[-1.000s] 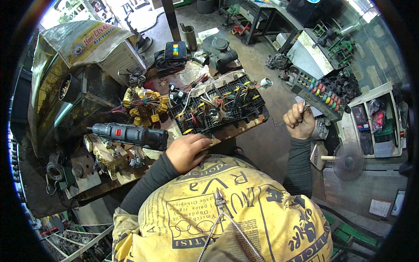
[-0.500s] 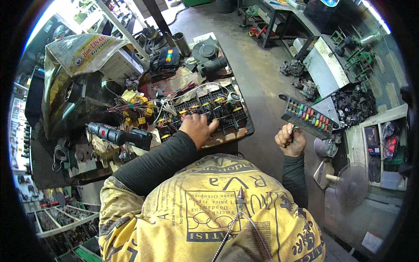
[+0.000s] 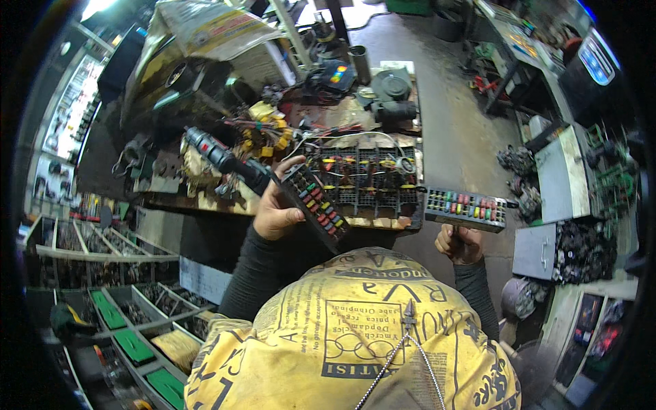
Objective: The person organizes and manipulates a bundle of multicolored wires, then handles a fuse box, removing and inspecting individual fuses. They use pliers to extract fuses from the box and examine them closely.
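A black fuse box (image 3: pixel 316 208) with rows of coloured fuses is in my left hand (image 3: pixel 275 213), tilted, its thumb on one side and fingers on the other. My right hand (image 3: pixel 460 244) grips a similar fuse box (image 3: pixel 467 208) from below, fuses facing up, nearly level and just off the bench's right edge. Close beyond the left hand's fuse box lies a black grid rack (image 3: pixel 362 171) with wires and yellow parts. A cordless power tool (image 3: pixel 222 156) lies left of my left hand, its handle end close to the fingers. Yellow connectors on wires (image 3: pixel 270 133) are heaped behind it.
The cluttered workbench (image 3: pixel 383 223) also bears a round black part (image 3: pixel 391 85), a metal cylinder (image 3: pixel 359 63) and a sheet-covered box (image 3: pixel 212 41). Divided parts bins (image 3: pixel 130 342) stand at lower left. A white panel (image 3: pixel 562 176) and metal parts are at right.
My left hand, earlier over the grid rack, has come back and now holds a second fuse box. The right hand's fuse box has turned from slanted to nearly level. The view has shifted.
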A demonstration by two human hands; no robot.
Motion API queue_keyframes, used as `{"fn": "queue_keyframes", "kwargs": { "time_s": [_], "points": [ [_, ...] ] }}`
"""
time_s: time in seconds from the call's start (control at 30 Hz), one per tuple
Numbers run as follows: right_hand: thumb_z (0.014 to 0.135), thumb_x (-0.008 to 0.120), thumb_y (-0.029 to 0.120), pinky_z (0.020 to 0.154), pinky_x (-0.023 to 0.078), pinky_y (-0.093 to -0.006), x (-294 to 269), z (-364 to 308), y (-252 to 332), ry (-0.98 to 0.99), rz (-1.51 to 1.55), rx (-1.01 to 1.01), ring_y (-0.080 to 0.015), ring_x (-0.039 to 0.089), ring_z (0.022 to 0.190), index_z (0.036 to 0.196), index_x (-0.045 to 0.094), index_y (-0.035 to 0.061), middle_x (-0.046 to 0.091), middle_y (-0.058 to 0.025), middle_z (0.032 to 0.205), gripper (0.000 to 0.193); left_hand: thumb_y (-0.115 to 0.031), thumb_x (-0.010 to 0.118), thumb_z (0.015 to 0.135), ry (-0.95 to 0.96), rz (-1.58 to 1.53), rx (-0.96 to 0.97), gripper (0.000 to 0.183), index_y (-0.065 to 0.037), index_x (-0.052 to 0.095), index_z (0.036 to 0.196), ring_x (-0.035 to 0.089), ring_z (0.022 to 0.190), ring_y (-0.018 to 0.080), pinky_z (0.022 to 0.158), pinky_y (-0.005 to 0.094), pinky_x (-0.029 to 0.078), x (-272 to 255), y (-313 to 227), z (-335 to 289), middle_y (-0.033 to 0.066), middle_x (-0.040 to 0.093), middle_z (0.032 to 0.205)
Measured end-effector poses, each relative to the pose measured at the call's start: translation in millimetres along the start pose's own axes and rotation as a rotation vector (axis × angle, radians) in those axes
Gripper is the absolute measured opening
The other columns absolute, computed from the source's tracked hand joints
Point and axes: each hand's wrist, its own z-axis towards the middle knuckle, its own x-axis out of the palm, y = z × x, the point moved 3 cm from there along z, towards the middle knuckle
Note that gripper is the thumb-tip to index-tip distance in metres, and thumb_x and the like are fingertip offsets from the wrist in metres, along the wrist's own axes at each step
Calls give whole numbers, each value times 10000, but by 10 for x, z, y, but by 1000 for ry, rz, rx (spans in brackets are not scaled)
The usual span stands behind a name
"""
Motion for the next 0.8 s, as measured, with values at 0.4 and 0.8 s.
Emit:
{"fn": "queue_keyframes", "kwargs": {
  "time_s": [0.4, 0.8],
  "points": [
    [912, 601, 281, 454, 282, -277, 434, 434, -660, 101, 56, 368, -116, 359, 476, 997, 574, -4, 488, -38, 656, 298, -248, 650, 828, -92, -658, 73, 828, -64, 171, 1477, 580, 1073, 338, 944, 504, 480, -128, 464, -597, 219, 471, 1298],
    [822, 721, 382, 827, 463, -325, 899, 737, -1135, 2, -321, 230, -175, 593, 955, 1225, 580, 18, 641, -74, 1083, 560, -525, 455, 934, -83, -341, -167, 646, -52, 338, 1357, 628, 810, 213, 687, 313, 540, -675, 180, -701, 195, 566, 1080]
  ]
}}
